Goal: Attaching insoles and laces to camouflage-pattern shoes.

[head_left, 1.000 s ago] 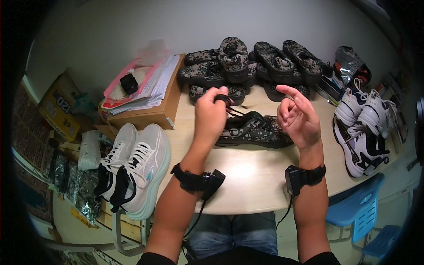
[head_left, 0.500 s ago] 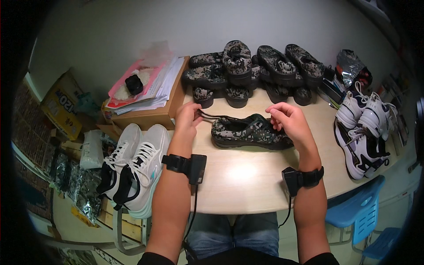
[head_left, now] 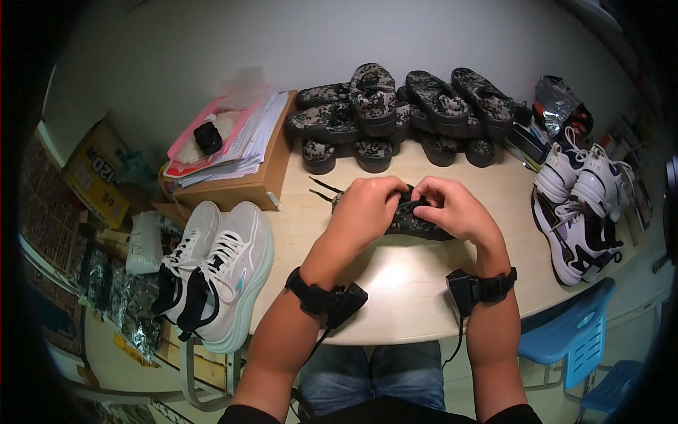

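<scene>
A dark camouflage shoe [head_left: 418, 226] lies sideways on the table in front of me, its black sole toward me. My left hand [head_left: 369, 205] covers its left part, fingers bent down onto the lacing. From the right, my right hand [head_left: 448, 206] reaches the same spot with thumb and forefinger curled together. Both sets of fingertips meet near the shoe's tongue; what they pinch is hidden. Two black shoelace ends [head_left: 325, 186] stick out free to the left of my left hand. Each wrist wears a black strap with a small box and cable.
Several camouflage shoes [head_left: 325, 121] are stacked along the back. Grey-white sneakers [head_left: 233, 261] stand at the left, white-and-black sneakers [head_left: 575, 184] at the right. A cardboard box [head_left: 265, 177] with papers and a pink tray [head_left: 233, 131] sits back left. A blue chair [head_left: 572, 339] is lower right.
My left hand has let go of the shoelace ends at the left and moved right onto the shoe's lacing. My right hand has shifted slightly left and down, closer to it.
</scene>
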{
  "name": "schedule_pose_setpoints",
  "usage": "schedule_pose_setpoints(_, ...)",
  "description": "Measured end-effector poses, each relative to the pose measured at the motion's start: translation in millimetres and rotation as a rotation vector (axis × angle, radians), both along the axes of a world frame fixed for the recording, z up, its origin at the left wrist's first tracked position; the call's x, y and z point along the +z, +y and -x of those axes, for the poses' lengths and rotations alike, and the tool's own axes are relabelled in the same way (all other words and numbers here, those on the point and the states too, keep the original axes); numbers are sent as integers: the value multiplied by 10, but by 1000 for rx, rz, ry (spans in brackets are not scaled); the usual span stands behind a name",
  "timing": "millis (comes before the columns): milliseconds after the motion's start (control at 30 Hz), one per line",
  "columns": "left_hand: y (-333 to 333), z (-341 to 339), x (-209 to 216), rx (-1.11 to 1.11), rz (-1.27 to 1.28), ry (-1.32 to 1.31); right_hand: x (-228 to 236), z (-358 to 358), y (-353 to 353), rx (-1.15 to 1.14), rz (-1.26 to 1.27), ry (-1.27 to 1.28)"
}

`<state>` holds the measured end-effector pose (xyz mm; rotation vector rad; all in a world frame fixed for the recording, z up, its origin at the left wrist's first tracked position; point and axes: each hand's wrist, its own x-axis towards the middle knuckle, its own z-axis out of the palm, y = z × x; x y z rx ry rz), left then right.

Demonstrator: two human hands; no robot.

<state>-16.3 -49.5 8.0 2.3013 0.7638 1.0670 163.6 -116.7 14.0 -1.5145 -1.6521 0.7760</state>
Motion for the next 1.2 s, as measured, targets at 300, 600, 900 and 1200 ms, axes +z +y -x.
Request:
schedule_pose_setpoints(300, 76, 71, 14, -239, 586, 168, 72, -51, -68, 125, 70, 27)
schedule_pose_setpoints(600, 8, 36, 54, -251, 482, 390, -81, -98, 19, -33, -6, 12)
schedule_pose_setpoints(900, 35, 59, -13, -154, 387, 335, -130, 25, 100, -184, -155, 60)
schedule_pose_setpoints(1200, 86, 56, -57, -152, 390, 336, -206, 52, 154, -206, -149, -35)
